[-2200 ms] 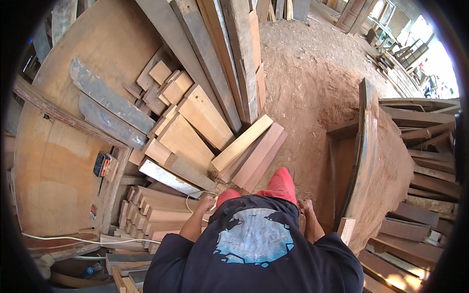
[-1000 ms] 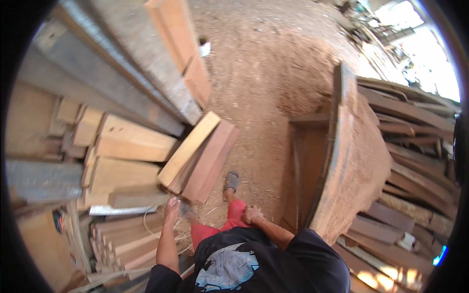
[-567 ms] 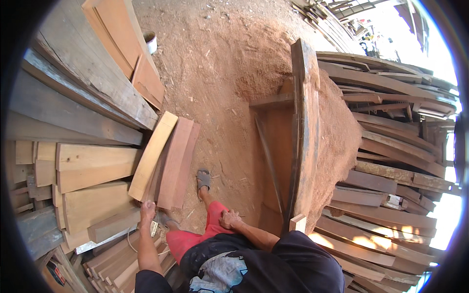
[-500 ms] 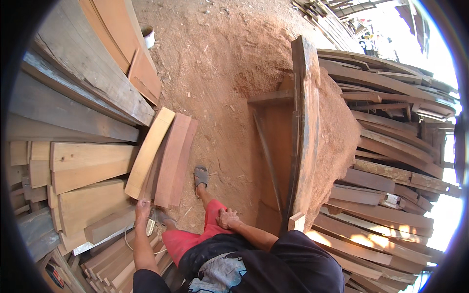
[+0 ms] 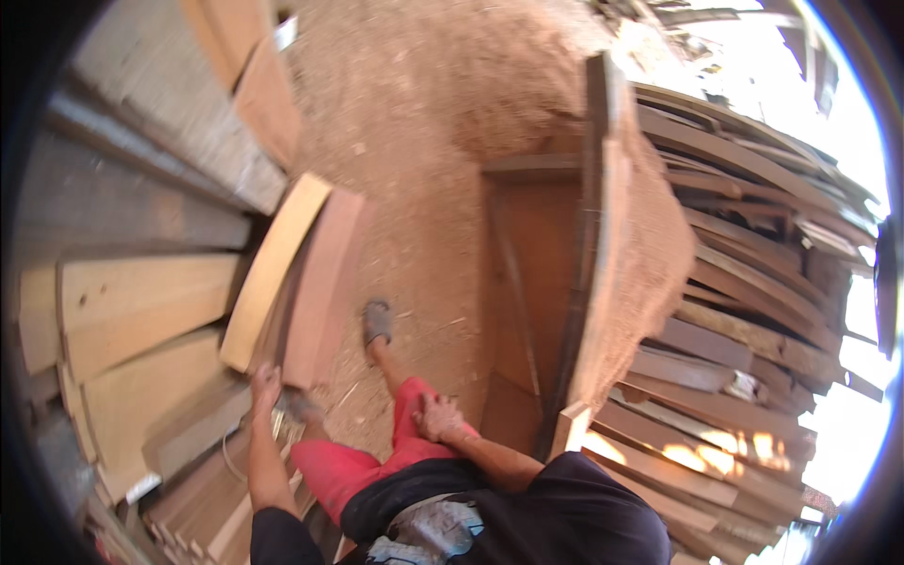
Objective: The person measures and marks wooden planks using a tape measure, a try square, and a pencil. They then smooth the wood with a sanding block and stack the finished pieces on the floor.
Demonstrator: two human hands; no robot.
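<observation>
My left hand (image 5: pixel 266 384) is at the near end of a pale yellow board (image 5: pixel 275 278), appearing to touch it; motion blur hides how its fingers lie. Beside that board a reddish-brown board (image 5: pixel 325 282) leans at the same slant, its near end just right of the hand. My right hand (image 5: pixel 440 417) rests on my thigh, on the red shorts (image 5: pixel 400 443), with its fingers lying loosely over the cloth and nothing held.
Stacked pale planks (image 5: pixel 151 292) fill the left side, with big weathered timbers (image 5: pixel 179 104) above them. At right a long upright beam (image 5: pixel 603 188) holds back a sawdust heap (image 5: pixel 654 245); beyond lie piled boards (image 5: pixel 753 311). A grey sandal (image 5: pixel 377 321) is on my foot.
The view has shifted and blurred a little, the boards at left now sitting further left and higher. Both hands keep their places, the left at the board's end and the right on my thigh.
</observation>
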